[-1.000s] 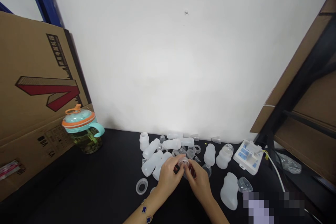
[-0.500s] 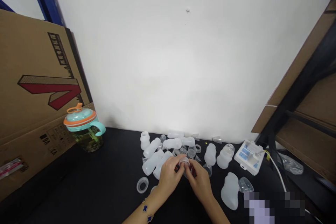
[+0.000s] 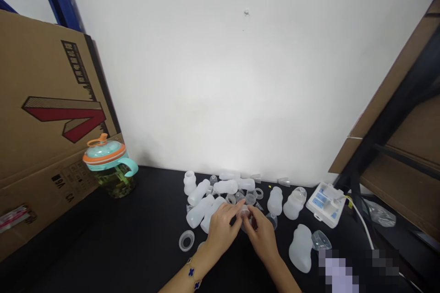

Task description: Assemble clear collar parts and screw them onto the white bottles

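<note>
Between my two hands, over the black table, is a small clear plastic bottle ring point(image 3: 244, 209). My left hand point(image 3: 222, 226) closes on its left side with thumb and fingers, the index finger reaching over the top. Fingertips of my right hand point(image 3: 261, 232) pinch it from the right. Part of the ring is covered by the fingers. Just beyond lie several frosted baby bottles point(image 3: 226, 187), mixed with loose clear rings point(image 3: 250, 198) and caps. One translucent ring point(image 3: 186, 241) rests by itself left of my left wrist. To the right a frosted bottle point(image 3: 301, 248) lies beside a clear cap point(image 3: 321, 240).
A teal-lidded jug point(image 3: 113, 169) of dark leafy liquid stands at left before a large cardboard box point(image 3: 44, 78). On the right sit a capped bottle point(image 3: 294, 203) and a white power strip point(image 3: 326, 204) with a cable. A white wall point(image 3: 220, 78) closes the back.
My left index finger has lifted and straightened over the ring. The ring has shifted slightly to the right, still between both hands. Other things stay where they were.
</note>
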